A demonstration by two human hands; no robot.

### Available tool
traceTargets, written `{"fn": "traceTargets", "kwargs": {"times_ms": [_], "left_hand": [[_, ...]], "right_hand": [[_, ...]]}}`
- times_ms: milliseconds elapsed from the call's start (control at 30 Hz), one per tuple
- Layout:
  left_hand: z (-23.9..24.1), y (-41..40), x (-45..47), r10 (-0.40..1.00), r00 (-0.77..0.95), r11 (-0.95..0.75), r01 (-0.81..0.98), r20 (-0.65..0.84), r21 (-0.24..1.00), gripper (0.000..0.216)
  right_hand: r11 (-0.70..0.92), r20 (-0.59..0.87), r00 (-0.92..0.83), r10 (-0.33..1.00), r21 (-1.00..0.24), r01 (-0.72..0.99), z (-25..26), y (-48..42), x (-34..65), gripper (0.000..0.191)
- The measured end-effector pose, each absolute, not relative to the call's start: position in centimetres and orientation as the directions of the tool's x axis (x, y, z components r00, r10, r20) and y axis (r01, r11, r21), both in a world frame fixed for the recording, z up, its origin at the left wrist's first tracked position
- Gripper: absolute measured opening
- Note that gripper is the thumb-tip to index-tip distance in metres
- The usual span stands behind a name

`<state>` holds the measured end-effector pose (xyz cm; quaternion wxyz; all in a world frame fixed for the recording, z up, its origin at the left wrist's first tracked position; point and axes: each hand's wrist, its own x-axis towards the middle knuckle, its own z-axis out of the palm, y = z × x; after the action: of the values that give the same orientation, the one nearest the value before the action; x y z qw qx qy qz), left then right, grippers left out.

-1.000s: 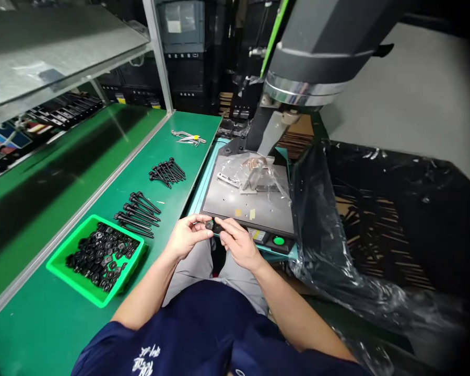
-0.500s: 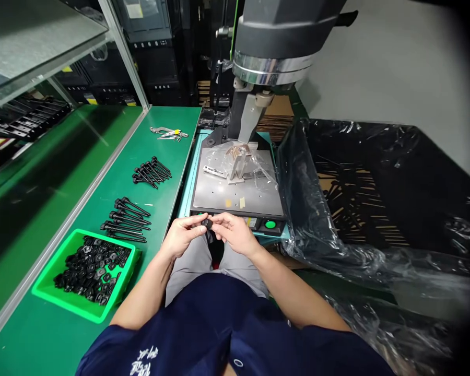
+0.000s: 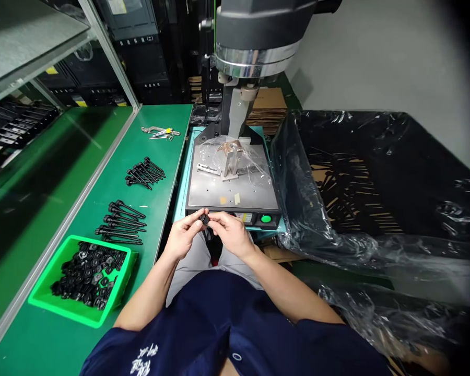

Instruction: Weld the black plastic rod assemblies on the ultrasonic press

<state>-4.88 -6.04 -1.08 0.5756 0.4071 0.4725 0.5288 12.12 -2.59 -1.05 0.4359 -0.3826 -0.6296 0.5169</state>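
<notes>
My left hand (image 3: 183, 236) and my right hand (image 3: 230, 233) meet just in front of the machine's front edge. Both pinch one small black plastic part (image 3: 206, 219) between their fingertips. The part hangs over my lap, below the grey metal plate (image 3: 231, 196) of the press machine (image 3: 254, 36). On that plate a metal fixture (image 3: 230, 156) sits under clear plastic film. A green button (image 3: 265, 219) glows on the front panel, right of my right hand.
On the green bench (image 3: 62, 334) to the left stands a green tray (image 3: 43, 297) of small black parts. Beyond it lie two groups of black long-stemmed pins (image 3: 123, 224) (image 3: 144, 172) and metal tweezers (image 3: 159, 132). A large black plastic-lined box (image 3: 376, 183) fills the right side.
The view has swung so the machine and bench sit further left and lower. My hands stay together on the small black part, fingers shifting slightly around it.
</notes>
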Motion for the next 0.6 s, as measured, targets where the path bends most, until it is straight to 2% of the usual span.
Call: {"fn": "traceTargets", "kwargs": {"times_ms": [100, 167, 300, 433, 600], "left_hand": [[-1.3, -6.1, -4.8, 0.995, 0.013, 0.102, -0.215, -0.101, 0.971, 0.044], [-1.3, -6.2, -4.8, 0.995, 0.031, 0.096, -0.180, -0.092, 0.979, 0.043], [-1.0, -6.4, -4.7, 0.998, 0.061, 0.000, 0.028, -0.002, 1.000, 0.042], [-0.5, -6.4, -4.1, 0.989, 0.079, -0.145, 0.272, 0.129, 0.951, 0.048], [-1.5, -4.7, -3.4, 0.984, 0.120, -0.163, 0.307, 0.132, 0.938, 0.053]], "right_hand": [[-0.053, -0.003, -0.431, 0.902, -0.993, -0.106, -1.2, -2.3, 12.2, 0.025], [-0.141, -0.057, -0.468, 0.882, -0.979, -0.145, -1.2, -2.1, 12.3, 0.028], [-0.116, -0.030, -0.411, 0.911, -0.976, -0.185, -1.3, -2.1, 12.3, 0.026], [-0.114, -0.031, -0.379, 0.925, -0.973, -0.200, -2.0, -2.1, 12.3, 0.025], [-0.194, -0.099, -0.405, 0.909, -0.960, -0.202, -3.6, -0.8, 12.5, 0.041]]}}
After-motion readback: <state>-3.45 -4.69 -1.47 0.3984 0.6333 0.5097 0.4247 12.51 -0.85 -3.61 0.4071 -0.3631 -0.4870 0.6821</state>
